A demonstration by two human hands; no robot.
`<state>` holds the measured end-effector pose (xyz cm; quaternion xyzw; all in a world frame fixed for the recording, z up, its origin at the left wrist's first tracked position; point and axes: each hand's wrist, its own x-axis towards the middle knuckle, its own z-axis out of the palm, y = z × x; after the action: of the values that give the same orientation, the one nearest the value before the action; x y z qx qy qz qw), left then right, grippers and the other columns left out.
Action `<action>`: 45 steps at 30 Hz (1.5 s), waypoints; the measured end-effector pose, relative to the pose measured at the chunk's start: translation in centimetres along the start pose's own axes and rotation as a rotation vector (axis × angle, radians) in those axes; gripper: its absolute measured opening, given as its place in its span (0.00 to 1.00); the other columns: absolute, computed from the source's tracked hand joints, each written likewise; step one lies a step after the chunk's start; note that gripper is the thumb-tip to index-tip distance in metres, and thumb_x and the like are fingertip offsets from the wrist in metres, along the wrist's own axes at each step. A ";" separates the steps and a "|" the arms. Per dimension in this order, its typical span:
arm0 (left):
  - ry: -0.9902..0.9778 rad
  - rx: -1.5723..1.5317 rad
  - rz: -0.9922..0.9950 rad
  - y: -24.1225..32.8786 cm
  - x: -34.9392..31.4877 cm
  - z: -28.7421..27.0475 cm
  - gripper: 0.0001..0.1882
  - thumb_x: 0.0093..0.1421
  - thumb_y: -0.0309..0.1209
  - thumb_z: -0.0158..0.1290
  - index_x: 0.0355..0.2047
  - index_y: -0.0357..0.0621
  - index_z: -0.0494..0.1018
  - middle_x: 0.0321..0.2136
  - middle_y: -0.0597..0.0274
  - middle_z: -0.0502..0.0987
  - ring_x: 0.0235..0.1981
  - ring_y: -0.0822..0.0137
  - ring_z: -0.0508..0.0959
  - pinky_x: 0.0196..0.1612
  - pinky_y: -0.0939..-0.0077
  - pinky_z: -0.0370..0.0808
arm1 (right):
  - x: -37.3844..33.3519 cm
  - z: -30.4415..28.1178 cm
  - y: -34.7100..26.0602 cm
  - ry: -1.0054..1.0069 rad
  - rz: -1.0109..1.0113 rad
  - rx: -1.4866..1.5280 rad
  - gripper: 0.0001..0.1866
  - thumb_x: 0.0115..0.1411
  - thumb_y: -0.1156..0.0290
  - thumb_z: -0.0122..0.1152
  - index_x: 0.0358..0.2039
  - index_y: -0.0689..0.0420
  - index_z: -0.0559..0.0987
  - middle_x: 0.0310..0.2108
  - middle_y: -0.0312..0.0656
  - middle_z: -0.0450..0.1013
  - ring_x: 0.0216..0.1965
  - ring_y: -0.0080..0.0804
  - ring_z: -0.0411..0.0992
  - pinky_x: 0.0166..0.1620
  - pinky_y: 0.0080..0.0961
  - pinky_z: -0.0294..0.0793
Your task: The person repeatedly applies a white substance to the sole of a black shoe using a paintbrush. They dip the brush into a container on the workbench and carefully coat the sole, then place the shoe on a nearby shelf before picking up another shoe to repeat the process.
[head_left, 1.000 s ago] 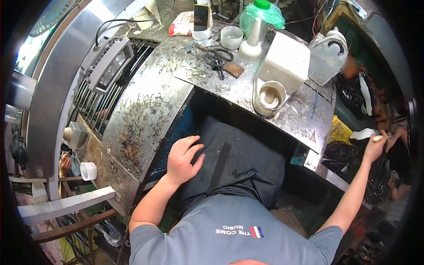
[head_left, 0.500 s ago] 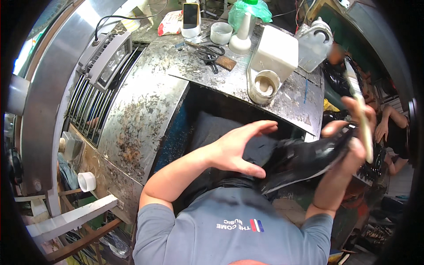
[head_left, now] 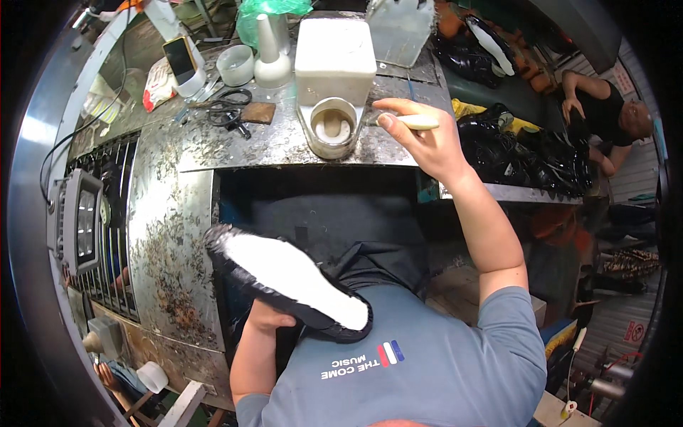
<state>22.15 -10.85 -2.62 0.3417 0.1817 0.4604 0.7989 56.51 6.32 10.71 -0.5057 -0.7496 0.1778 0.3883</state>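
My left hand (head_left: 270, 317) is closed around the side of a black shoe (head_left: 242, 274) above my lap. The shoe is turned over, so its white underside (head_left: 284, 274) faces up, with a rough dark edge around it. Out to the right, my right hand (head_left: 434, 146) pinches a brush (head_left: 421, 122) by its pale handle. That hand is at the right of a round cup (head_left: 333, 146) holding whitish liquid, at the foot of a white dispenser bottle (head_left: 334, 50). I cannot make out the brush's bristles.
On the stained metal bench (head_left: 167, 235) lie scissors (head_left: 231, 107), a brown block (head_left: 258, 112), a clear tub (head_left: 235, 65), and a phone (head_left: 180, 58). Black shoes (head_left: 491, 142) are on the right. A lamp (head_left: 78, 220) stands left. Another person (head_left: 605, 107) sits far right.
The shoe has moved left and turned, its white underside now facing up in my left hand. My right hand has let go of the shoe and moved to the cup with the brush. The view has shifted.
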 end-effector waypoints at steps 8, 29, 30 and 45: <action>0.022 0.068 -0.059 0.0 -2.6 -3.2 0.53 0.42 0.31 0.75 0.68 0.35 0.62 0.60 0.38 0.73 0.61 0.33 0.74 0.65 0.39 0.69 | 1.8 4.3 3.7 -0.091 -0.039 -0.124 0.10 0.60 0.60 0.67 0.37 0.51 0.87 0.34 0.44 0.83 0.36 0.45 0.82 0.40 0.36 0.81; 0.474 1.340 0.068 7.2 1.5 3.4 0.27 0.68 0.40 0.56 0.62 0.39 0.68 0.59 0.49 0.74 0.54 0.57 0.78 0.58 0.63 0.77 | -0.4 4.9 4.0 0.027 -0.192 -0.027 0.11 0.63 0.71 0.68 0.44 0.60 0.85 0.35 0.46 0.82 0.34 0.37 0.81 0.39 0.29 0.78; 0.442 1.480 0.188 7.7 2.0 3.3 0.24 0.69 0.38 0.55 0.62 0.39 0.68 0.58 0.49 0.75 0.52 0.55 0.81 0.56 0.62 0.80 | -0.6 4.7 3.7 0.003 -0.159 0.033 0.11 0.63 0.71 0.68 0.44 0.61 0.85 0.35 0.47 0.82 0.34 0.38 0.81 0.39 0.30 0.78; -0.291 2.159 0.724 15.1 4.4 8.8 0.26 0.70 0.36 0.51 0.67 0.65 0.61 0.58 0.59 0.75 0.54 0.48 0.79 0.55 0.49 0.81 | -3.6 2.9 -4.7 -0.068 -0.262 0.652 0.12 0.55 0.72 0.75 0.39 0.60 0.87 0.34 0.44 0.84 0.33 0.34 0.83 0.37 0.26 0.81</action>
<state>20.43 -5.25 14.41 0.9309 0.2789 0.2234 -0.0763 52.03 1.47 10.54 -0.2484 -0.7245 0.3729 0.5237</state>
